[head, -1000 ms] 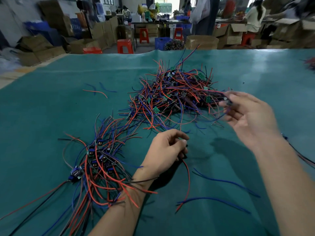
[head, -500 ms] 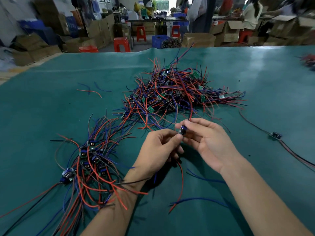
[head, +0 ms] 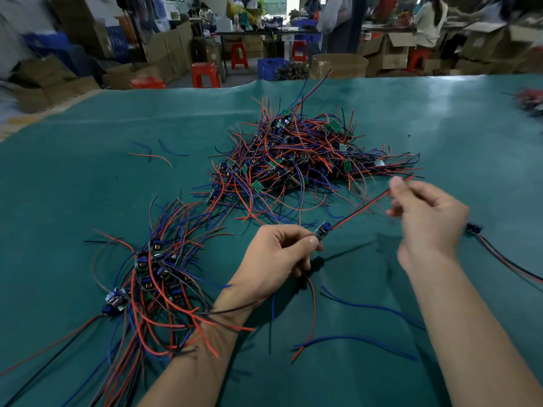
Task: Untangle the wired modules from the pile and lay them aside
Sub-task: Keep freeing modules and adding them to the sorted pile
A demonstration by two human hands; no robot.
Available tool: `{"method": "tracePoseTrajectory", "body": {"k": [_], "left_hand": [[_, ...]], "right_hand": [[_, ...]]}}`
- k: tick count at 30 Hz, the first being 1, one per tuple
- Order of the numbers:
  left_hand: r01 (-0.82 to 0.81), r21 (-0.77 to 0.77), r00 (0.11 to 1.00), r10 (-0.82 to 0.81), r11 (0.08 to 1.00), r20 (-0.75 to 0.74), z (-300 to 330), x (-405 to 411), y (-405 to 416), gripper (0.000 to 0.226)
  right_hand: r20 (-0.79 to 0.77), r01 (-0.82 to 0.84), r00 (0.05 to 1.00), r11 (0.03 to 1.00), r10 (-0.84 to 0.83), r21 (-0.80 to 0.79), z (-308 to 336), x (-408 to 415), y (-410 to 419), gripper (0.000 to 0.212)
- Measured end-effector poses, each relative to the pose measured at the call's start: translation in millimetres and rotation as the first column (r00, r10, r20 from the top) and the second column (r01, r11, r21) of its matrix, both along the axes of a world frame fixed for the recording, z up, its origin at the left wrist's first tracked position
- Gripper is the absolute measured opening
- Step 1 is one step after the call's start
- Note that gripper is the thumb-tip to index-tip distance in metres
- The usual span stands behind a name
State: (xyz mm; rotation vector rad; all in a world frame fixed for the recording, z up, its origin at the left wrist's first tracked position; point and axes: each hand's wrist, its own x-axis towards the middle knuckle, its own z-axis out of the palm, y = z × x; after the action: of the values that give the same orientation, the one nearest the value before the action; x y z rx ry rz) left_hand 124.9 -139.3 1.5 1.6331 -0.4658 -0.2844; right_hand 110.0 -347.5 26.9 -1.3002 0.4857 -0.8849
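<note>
Module in hand: we find one small module held above the green table cover, in front of the pile and between the two hands.
Left hand: we note the left hand with fingers curled, thumb and forefinger pinching the near end of the module; red and blue leads hang below the palm toward the cover.
Red lead: we see a red wire running taut from the module's far end up and right to the right hand.
Right hand: the right hand is raised and motion-blurred; its fingertips are drawn together on the far end of the red wire, the other fingers loosely curled.
Tangled pile: we record the unsorted pile of red, blue and black leads with small green boards, lying just beyond both hands near the middle of the cover.
Sorted group: we record a laid-out cluster of modules left of the left forearm, leads fanned out toward the near edge and the pile.
Single module, right: one further module lies on the cover just right of the right hand, its leads trailing off to the right edge.
Loose wires: stray cut wires lie between the forearms; a few more lie left of the pile.
Surroundings: cardboard boxes and red stools stand beyond the table.
</note>
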Motion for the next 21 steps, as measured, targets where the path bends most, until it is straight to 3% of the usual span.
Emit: {"method": "tracePoseTrajectory", "body": {"k": [4,6,9,11,13,17,21], "left_hand": [[-0.049,-0.029,0.999,0.048,0.998,-0.018,-1.2,1.6,-0.6,0.022],[-0.092,-0.06,0.996,0.09,0.994,-0.026,-1.8,2.8,-1.3,0.019],[-0.122,-0.101,0.992,0.119,0.987,-0.031,-2.7,3.4,-1.8,0.016],[-0.098,-0.095,0.995,0.095,0.991,-0.026,-2.2,2.5,-2.1,0.017],[-0.057,-0.066,0.998,0.056,0.996,-0.013,-1.8,1.0,-2.3,0.02],[0.008,-0.033,0.999,-0.009,0.999,-0.047,0.1,0.3,-1.3,0.02],[0.048,0.027,0.998,-0.047,0.998,-0.04,1.4,-0.6,-1.7,0.023]], "right_hand": [[-0.021,0.179,0.984,0.975,-0.178,0.133,-3.1,1.8,-11.5,0.021],[-0.079,0.131,0.989,0.982,-0.121,0.135,-5.7,3.6,-6.5,0.024],[-0.189,-0.266,0.945,0.963,0.268,0.038,-8.4,3.0,14.3,0.027],[-0.288,-0.566,0.805,0.816,0.518,-0.118,-12.5,-0.7,35.1,0.016],[-0.324,-0.672,0.736,0.702,0.595,-0.237,-18.1,-2.4,50.3,0.004],[-0.184,-0.521,0.854,0.803,0.487,-0.29,-13.2,-1.0,43.0,0.01],[0.062,-0.315,0.943,0.937,0.327,-0.148,10.8,-4.7,22.6,0.011]]}}
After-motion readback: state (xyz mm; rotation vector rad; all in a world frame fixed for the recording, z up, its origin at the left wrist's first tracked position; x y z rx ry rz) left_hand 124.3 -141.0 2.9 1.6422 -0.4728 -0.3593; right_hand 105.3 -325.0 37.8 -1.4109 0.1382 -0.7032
